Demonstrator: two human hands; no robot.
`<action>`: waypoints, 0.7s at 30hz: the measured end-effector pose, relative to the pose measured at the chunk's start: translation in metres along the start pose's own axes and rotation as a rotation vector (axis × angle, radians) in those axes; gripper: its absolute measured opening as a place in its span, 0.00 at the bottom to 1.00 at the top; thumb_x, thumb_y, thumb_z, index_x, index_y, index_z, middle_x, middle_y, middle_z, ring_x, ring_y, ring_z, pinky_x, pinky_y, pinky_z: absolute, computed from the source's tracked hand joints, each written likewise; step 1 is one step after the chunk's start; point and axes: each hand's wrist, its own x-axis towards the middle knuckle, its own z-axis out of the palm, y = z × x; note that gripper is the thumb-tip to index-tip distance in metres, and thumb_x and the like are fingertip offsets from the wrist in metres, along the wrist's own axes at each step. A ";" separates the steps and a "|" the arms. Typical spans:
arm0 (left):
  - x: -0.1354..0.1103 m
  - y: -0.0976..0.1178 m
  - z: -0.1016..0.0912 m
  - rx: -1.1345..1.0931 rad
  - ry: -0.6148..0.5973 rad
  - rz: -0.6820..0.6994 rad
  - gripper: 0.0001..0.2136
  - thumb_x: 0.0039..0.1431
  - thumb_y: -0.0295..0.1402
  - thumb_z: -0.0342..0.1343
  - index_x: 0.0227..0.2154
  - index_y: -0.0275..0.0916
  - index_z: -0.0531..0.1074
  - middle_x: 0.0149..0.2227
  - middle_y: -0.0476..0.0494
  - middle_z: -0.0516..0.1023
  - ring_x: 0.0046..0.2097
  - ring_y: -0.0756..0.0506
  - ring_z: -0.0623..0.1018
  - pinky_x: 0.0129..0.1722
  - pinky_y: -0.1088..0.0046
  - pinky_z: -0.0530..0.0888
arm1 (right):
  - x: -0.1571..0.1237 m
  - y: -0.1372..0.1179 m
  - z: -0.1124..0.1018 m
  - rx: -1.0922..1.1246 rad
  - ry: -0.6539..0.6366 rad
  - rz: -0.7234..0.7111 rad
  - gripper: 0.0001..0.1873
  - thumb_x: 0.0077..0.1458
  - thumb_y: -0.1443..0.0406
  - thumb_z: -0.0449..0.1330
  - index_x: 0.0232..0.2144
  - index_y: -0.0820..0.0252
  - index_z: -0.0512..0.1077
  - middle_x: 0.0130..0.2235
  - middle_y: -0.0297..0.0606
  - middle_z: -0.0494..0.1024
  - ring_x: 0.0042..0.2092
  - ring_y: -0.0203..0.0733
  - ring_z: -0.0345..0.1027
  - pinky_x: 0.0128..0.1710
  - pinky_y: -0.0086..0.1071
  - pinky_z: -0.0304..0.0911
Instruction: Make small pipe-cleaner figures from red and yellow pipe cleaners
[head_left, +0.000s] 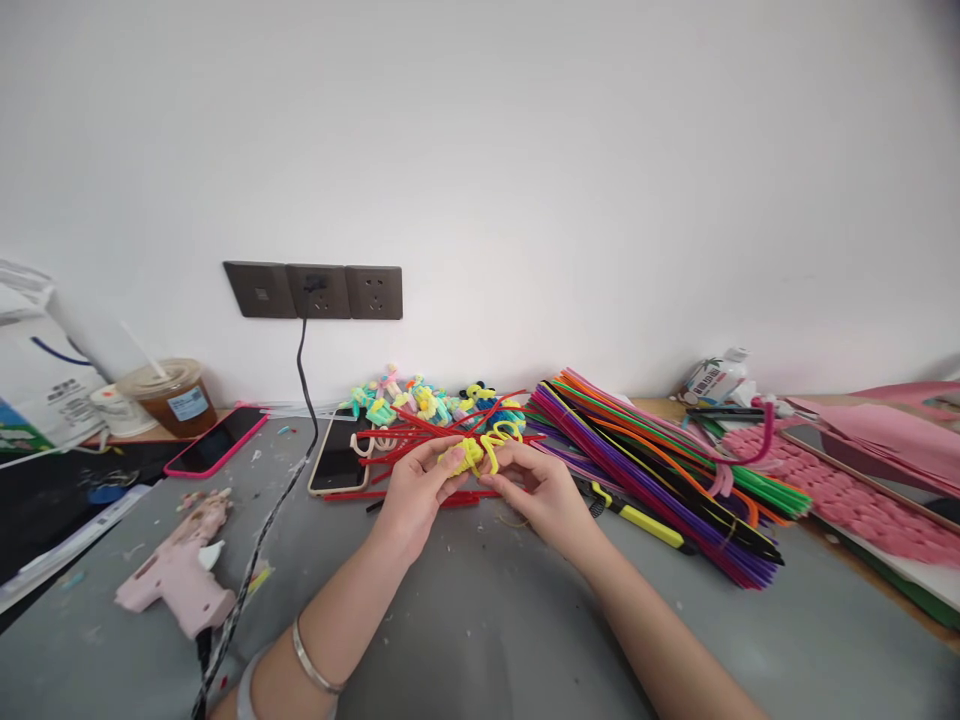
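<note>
Both my hands meet over the grey table [480, 620] and pinch a small yellow pipe-cleaner figure [480, 452]. My left hand [416, 492] grips its left side with thumb and fingers closed. My right hand [541, 490] holds its right side, fingers curled round a yellow loop. Loose red pipe cleaners [427, 428] lie just behind my hands. Small finished pipe-cleaner figures [420, 400] in several colours stand against the wall.
A big bundle of coloured pipe cleaners [660, 470] lies at right, with a yellow-handled tool [645, 520] beside it. A pink glue gun [180, 570] with its cable lies at left. Two phones [217, 440] [339, 455], an iced drink cup [171, 396] and pink sheets [862, 500] surround the work spot.
</note>
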 end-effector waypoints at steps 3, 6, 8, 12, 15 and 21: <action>0.000 0.001 -0.001 0.069 -0.016 0.010 0.19 0.40 0.39 0.73 0.36 0.36 0.80 0.37 0.42 0.84 0.39 0.47 0.81 0.39 0.75 0.78 | 0.000 0.000 -0.001 0.002 0.049 -0.054 0.06 0.57 0.63 0.63 0.30 0.58 0.72 0.33 0.36 0.70 0.35 0.39 0.67 0.35 0.31 0.66; 0.000 0.001 -0.002 0.179 -0.044 0.077 0.18 0.43 0.39 0.71 0.37 0.37 0.79 0.37 0.42 0.84 0.37 0.47 0.81 0.35 0.76 0.77 | 0.000 0.002 0.001 0.059 0.084 -0.065 0.07 0.57 0.63 0.64 0.30 0.57 0.70 0.32 0.33 0.68 0.34 0.37 0.66 0.35 0.30 0.66; -0.001 0.001 -0.003 0.255 -0.069 0.122 0.17 0.45 0.39 0.70 0.37 0.37 0.78 0.35 0.44 0.84 0.35 0.48 0.80 0.30 0.78 0.75 | 0.000 0.004 0.003 0.123 0.092 -0.050 0.06 0.56 0.63 0.65 0.33 0.55 0.69 0.33 0.33 0.69 0.35 0.37 0.67 0.37 0.30 0.66; -0.003 0.004 -0.003 0.346 -0.118 0.185 0.14 0.48 0.38 0.69 0.36 0.37 0.77 0.33 0.45 0.84 0.33 0.49 0.79 0.28 0.80 0.72 | 0.000 0.004 0.004 0.207 0.051 -0.007 0.10 0.55 0.62 0.66 0.39 0.55 0.71 0.38 0.35 0.72 0.38 0.38 0.69 0.39 0.30 0.67; -0.004 0.006 -0.002 0.375 -0.155 0.232 0.13 0.48 0.37 0.68 0.35 0.37 0.77 0.33 0.45 0.84 0.34 0.48 0.80 0.32 0.78 0.73 | 0.000 0.003 0.001 0.252 0.010 0.046 0.10 0.54 0.61 0.67 0.38 0.56 0.73 0.36 0.34 0.72 0.36 0.37 0.69 0.37 0.29 0.68; -0.006 0.005 -0.004 0.475 -0.187 0.292 0.13 0.49 0.37 0.68 0.36 0.38 0.76 0.35 0.42 0.84 0.37 0.43 0.82 0.37 0.72 0.75 | 0.000 -0.001 -0.003 0.307 -0.079 0.126 0.12 0.52 0.60 0.68 0.37 0.57 0.73 0.35 0.34 0.73 0.36 0.37 0.70 0.37 0.30 0.70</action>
